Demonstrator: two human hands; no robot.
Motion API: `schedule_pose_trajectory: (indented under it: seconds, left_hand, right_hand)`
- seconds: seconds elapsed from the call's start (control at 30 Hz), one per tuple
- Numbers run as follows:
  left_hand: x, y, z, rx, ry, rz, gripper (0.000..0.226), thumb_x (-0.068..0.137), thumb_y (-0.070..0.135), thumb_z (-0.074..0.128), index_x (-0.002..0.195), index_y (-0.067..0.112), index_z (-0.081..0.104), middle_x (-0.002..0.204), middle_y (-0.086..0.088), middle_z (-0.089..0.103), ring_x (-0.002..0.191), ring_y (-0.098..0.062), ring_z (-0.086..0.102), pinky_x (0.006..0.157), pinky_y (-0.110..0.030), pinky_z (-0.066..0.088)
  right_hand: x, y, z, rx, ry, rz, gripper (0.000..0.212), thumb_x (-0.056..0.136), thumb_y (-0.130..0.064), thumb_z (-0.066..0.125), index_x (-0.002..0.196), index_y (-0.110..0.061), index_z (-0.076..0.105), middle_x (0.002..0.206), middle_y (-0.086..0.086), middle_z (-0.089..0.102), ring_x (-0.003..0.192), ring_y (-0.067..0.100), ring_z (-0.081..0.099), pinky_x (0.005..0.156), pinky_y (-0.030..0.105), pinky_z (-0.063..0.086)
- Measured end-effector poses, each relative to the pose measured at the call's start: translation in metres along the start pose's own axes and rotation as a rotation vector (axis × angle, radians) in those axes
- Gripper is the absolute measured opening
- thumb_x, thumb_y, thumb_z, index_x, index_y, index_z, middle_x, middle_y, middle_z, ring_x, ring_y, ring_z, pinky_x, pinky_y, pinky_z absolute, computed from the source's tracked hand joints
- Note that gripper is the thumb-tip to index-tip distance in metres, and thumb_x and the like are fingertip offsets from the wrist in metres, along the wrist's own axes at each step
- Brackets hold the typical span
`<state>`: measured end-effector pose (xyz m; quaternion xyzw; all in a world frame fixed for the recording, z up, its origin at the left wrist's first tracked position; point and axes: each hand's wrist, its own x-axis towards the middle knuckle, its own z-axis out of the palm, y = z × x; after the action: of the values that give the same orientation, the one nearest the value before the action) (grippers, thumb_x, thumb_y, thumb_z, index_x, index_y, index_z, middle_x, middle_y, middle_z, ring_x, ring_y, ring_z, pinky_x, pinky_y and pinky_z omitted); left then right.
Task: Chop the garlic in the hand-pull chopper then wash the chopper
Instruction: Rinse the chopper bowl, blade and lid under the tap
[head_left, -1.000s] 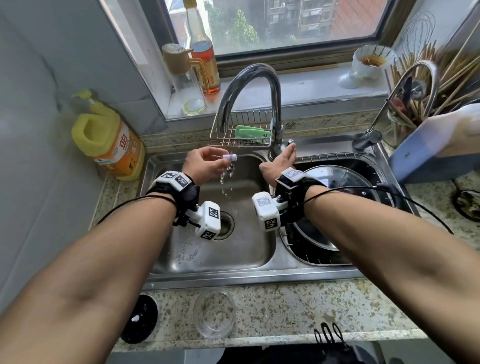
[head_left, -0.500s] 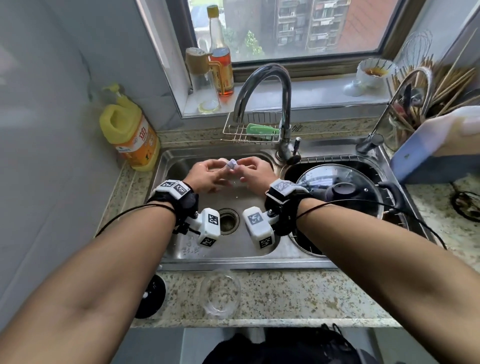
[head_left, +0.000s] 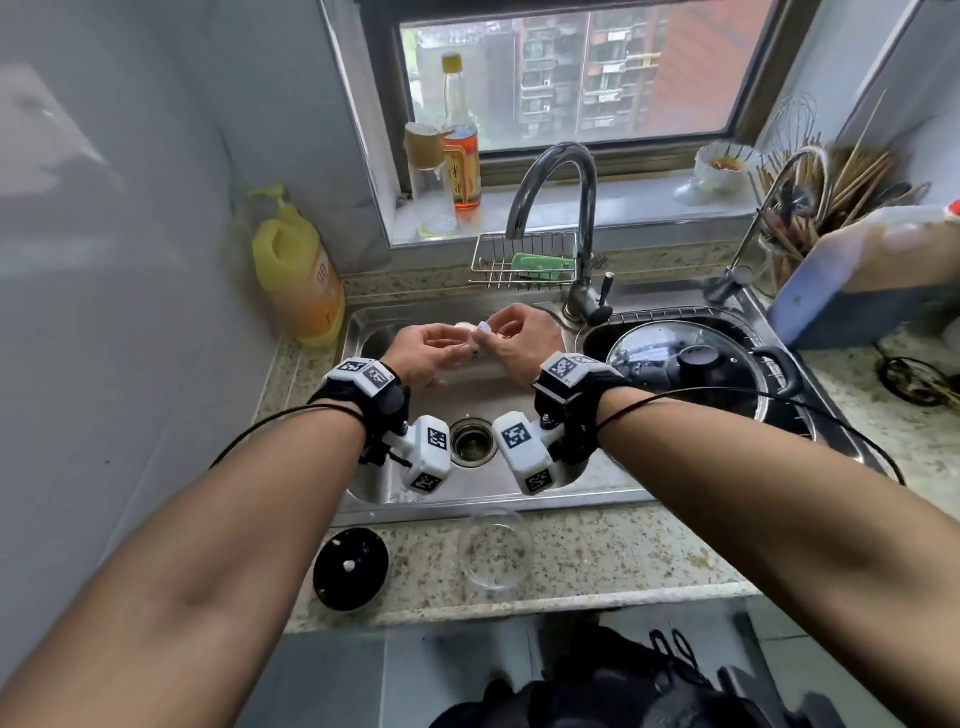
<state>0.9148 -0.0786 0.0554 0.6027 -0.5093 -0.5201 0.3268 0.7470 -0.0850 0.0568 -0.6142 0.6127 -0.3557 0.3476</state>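
Both hands are up over the left basin of the steel sink (head_left: 363, 332); the left hand (head_left: 426, 353) and the right hand (head_left: 519, 340) meet fingertip to fingertip, just in front of the base of the tap (head_left: 571, 208); between them sits a small pale chopper part (head_left: 484, 328), pinched from the left by thumb and curled fingers and from the right by curled fingertips; most of it is hidden by the fingers, so its shape cannot be told. Below the hands the drain (head_left: 470, 441) shows between two marker-covered wrist trackers, one strapped to each wrist, with thin black cables trailing back along the forearms.

The other chopper pieces are on the speckled counter at the near edge of the sink; the clear chopper bowl (head_left: 496, 551) stands upright, flecked inside; the black chopper lid (head_left: 350, 569) lies just to its left, apart from it.

The right basin holds a pot under a glass lid (head_left: 691, 364) with a black knob; a yellow detergent bottle (head_left: 298, 280) stands at the sink's far left corner; a wire rack (head_left: 524, 260) behind the tap carries something green; bottles (head_left: 460, 156) stand on the windowsill; a holder of chopsticks (head_left: 831, 187) is at far right.
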Motion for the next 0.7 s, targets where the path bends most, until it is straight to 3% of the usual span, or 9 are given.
schedule_pose_trajectory:
  seconds: [0.07, 0.1, 0.23, 0.37, 0.5, 0.63, 0.7]
  left_hand:
    - [-0.002, -0.003, -0.006, 0.047, -0.033, -0.013, 0.035, 0.089, 0.008, 0.073, 0.123, 0.008, 0.066, 0.122, -0.015, 0.07, 0.118, -0.031, 0.065, 0.1, -0.05, 0.053]
    - [-0.002, -0.002, -0.009, 0.075, -0.048, -0.021, 0.038, 0.09, 0.008, 0.073, 0.127, 0.007, 0.064, 0.126, -0.016, 0.068, 0.121, -0.031, 0.063, 0.104, -0.052, 0.049]
    - [-0.002, 0.004, -0.024, 0.183, -0.058, -0.029, 0.049, 0.09, 0.024, 0.074, 0.136, 0.016, 0.058, 0.13, -0.004, 0.066, 0.109, -0.016, 0.064, 0.081, -0.033, 0.05]
    - [-0.001, 0.002, -0.034, 0.178, -0.045, -0.049, 0.051, 0.09, 0.02, 0.074, 0.138, 0.015, 0.057, 0.134, -0.006, 0.063, 0.118, -0.018, 0.061, 0.096, -0.043, 0.05]
    - [0.003, -0.004, -0.035, 0.225, -0.068, -0.06, 0.047, 0.092, 0.015, 0.072, 0.137, 0.015, 0.059, 0.135, -0.008, 0.064, 0.11, -0.016, 0.061, 0.085, -0.035, 0.044]
    - [0.005, -0.007, -0.039, 0.257, -0.097, -0.081, 0.045, 0.091, 0.021, 0.074, 0.134, 0.019, 0.061, 0.131, -0.004, 0.066, 0.115, -0.016, 0.063, 0.097, -0.043, 0.048]
    - [0.005, -0.008, -0.038, 0.247, -0.072, -0.067, 0.043, 0.089, 0.028, 0.077, 0.129, 0.021, 0.065, 0.123, -0.002, 0.071, 0.108, -0.015, 0.066, 0.096, -0.042, 0.05]
  right_hand:
    - [-0.002, -0.005, 0.001, -0.044, 0.03, -0.025, 0.02, 0.085, -0.036, 0.072, 0.094, -0.018, 0.069, 0.091, -0.002, 0.071, 0.087, 0.015, 0.067, 0.081, 0.029, 0.054]
    - [-0.002, -0.009, 0.001, -0.06, 0.04, -0.041, 0.021, 0.085, -0.034, 0.071, 0.095, -0.017, 0.069, 0.093, -0.001, 0.071, 0.089, 0.016, 0.067, 0.084, 0.031, 0.054]
    - [0.001, -0.027, 0.003, -0.069, 0.096, -0.138, 0.019, 0.087, -0.032, 0.069, 0.097, -0.015, 0.066, 0.1, 0.001, 0.068, 0.094, 0.019, 0.064, 0.088, 0.039, 0.053]
    - [0.0, -0.029, 0.016, -0.13, 0.183, -0.242, 0.015, 0.088, -0.031, 0.066, 0.092, -0.017, 0.063, 0.099, 0.001, 0.06, 0.093, 0.018, 0.057, 0.085, 0.034, 0.05]
    - [0.004, -0.003, 0.028, -0.202, 0.05, 0.011, 0.016, 0.085, -0.035, 0.067, 0.087, -0.019, 0.069, 0.097, 0.001, 0.07, 0.095, 0.019, 0.063, 0.087, 0.032, 0.049]
    - [0.012, 0.002, 0.031, -0.069, 0.025, 0.095, 0.019, 0.081, -0.04, 0.072, 0.085, -0.021, 0.071, 0.09, -0.001, 0.072, 0.085, 0.014, 0.065, 0.078, 0.025, 0.049]
    - [0.014, 0.005, 0.032, 0.061, -0.043, 0.175, 0.022, 0.079, -0.041, 0.076, 0.087, -0.02, 0.073, 0.087, -0.002, 0.072, 0.083, 0.013, 0.065, 0.079, 0.027, 0.051]
